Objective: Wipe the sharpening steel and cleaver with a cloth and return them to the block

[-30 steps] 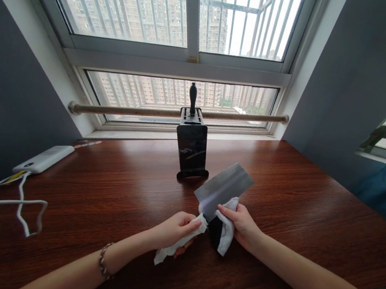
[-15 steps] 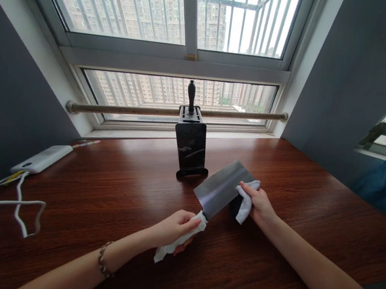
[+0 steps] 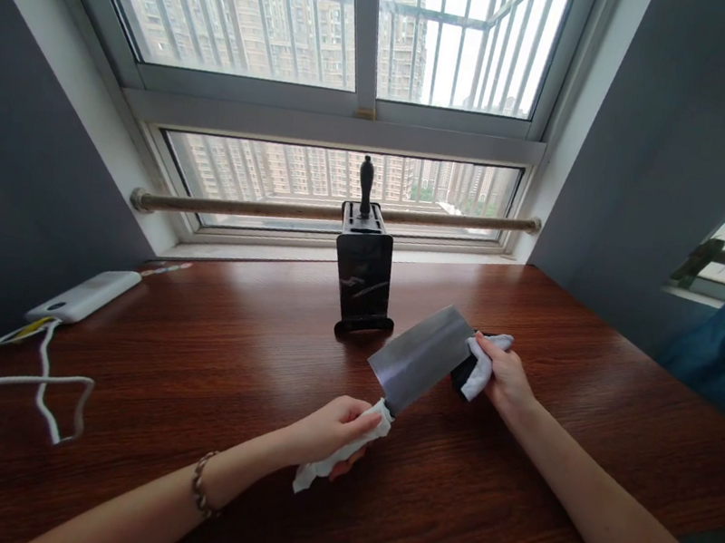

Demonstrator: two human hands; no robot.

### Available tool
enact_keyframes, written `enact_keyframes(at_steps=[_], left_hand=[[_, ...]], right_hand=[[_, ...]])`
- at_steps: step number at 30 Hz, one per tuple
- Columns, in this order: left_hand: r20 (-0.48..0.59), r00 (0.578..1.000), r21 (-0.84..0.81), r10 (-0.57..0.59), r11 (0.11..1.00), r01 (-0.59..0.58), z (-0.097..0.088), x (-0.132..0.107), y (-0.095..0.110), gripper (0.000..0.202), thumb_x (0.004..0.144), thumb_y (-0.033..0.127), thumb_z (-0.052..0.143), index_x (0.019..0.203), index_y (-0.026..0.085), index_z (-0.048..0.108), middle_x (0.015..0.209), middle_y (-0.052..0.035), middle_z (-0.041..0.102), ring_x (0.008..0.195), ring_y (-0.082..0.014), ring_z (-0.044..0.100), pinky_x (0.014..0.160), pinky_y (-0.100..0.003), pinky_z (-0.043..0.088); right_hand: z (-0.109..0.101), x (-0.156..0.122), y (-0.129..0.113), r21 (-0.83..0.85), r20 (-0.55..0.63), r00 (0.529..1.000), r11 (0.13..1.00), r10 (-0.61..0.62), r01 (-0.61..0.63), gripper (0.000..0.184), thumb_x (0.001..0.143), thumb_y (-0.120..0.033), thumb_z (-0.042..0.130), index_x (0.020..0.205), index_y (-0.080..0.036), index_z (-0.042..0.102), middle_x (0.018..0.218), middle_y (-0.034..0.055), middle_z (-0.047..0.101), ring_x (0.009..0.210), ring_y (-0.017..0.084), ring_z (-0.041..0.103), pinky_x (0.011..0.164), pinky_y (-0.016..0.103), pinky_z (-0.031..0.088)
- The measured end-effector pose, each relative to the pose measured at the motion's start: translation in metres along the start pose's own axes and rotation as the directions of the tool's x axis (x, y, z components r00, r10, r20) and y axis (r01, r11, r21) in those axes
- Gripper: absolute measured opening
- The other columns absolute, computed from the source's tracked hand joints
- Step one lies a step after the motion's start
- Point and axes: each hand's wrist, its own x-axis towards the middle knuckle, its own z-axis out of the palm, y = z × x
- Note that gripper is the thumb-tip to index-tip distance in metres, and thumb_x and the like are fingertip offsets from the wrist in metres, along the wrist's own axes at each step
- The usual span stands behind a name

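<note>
A kitchen cleaver point(image 3: 423, 356) with a wide grey blade slants up to the right above the table. My left hand point(image 3: 337, 433) is closed round its handle, which is mostly hidden by a white tissue point(image 3: 331, 467) wrapped about it. At the blade's far right end, my right hand point(image 3: 505, 379) pinches a folded cloth point(image 3: 478, 374), white with a black part below. The cloth lies against or just past the blade's edge; whether it touches cannot be made out.
On the reddish-brown wooden table point(image 3: 219, 350), a black stand point(image 3: 364, 286) with an upright handle stands near the window. A white power bank point(image 3: 87, 294) and white cable point(image 3: 42, 381) lie at left. The table's front edge runs below my hands.
My right hand has slid the cloth to the right, off the blade's face to its far end. My left hand keeps its hold on the cleaver. The whole view has shifted slightly.
</note>
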Motion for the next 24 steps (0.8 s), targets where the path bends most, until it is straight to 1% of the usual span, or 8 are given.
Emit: enact_keyframes(at_steps=[5,10,14,19,24], left_hand=[[0.0,1.0,-0.029,-0.003,1.0,0.003,-0.001,0.0,-0.002,0.039,0.083,0.054,0.041,0.075,0.016,0.043,0.047,0.0054,0.044,0.032,-0.0068,0.042,0.027,-0.014,0.032],[-0.01,1.0,-0.029,-0.008,1.0,0.008,0.0,0.001,-0.004,0.04,0.083,0.055,0.041,0.074,0.016,0.043,0.047,0.0048,0.045,0.032,-0.0069,0.042,0.026,-0.015,0.032],[-0.013,1.0,-0.02,-0.009,1.0,0.008,-0.001,0.002,-0.003,0.04,0.084,0.055,0.041,0.074,0.016,0.044,0.048,0.0043,0.046,0.032,-0.007,0.042,0.027,-0.015,0.032],[-0.015,1.0,-0.012,-0.017,1.0,0.017,-0.001,0.002,-0.003,0.042,0.083,0.056,0.04,0.075,0.015,0.045,0.046,0.0042,0.045,0.032,-0.0075,0.042,0.026,-0.015,0.032],[-0.02,1.0,-0.014,-0.015,1.0,0.014,-0.001,0.003,-0.003,0.042,0.083,0.056,0.041,0.074,0.015,0.046,0.046,0.0043,0.045,0.032,-0.0074,0.042,0.026,-0.015,0.032]], right_hand=[[-0.001,0.003,-0.003,-0.006,0.032,0.997,0.998,0.066,-0.066,0.01,0.066,-0.014,0.07,0.069,-0.013,0.06,0.067,0.0052,0.066,0.061,0.017,0.064,0.065,0.03,0.057],[0.0,0.003,0.0,-0.002,0.06,0.992,0.994,0.111,-0.111,0.007,0.073,-0.013,0.064,0.07,-0.015,0.059,0.069,0.0038,0.066,0.061,0.015,0.064,0.069,0.029,0.056],[0.002,-0.003,0.005,-0.01,0.089,0.987,0.991,0.137,-0.137,0.007,0.073,-0.012,0.065,0.073,-0.016,0.06,0.07,0.0024,0.067,0.062,0.013,0.064,0.069,0.027,0.056],[0.006,-0.015,0.012,-0.029,0.14,0.972,0.982,0.186,-0.184,0.008,0.071,-0.013,0.067,0.075,-0.014,0.06,0.07,0.0037,0.067,0.063,0.014,0.063,0.068,0.026,0.055],[0.009,-0.023,0.017,-0.049,0.186,0.957,0.975,0.222,-0.217,0.015,0.068,-0.015,0.07,0.079,-0.013,0.06,0.072,0.0045,0.067,0.065,0.015,0.064,0.068,0.026,0.054]])
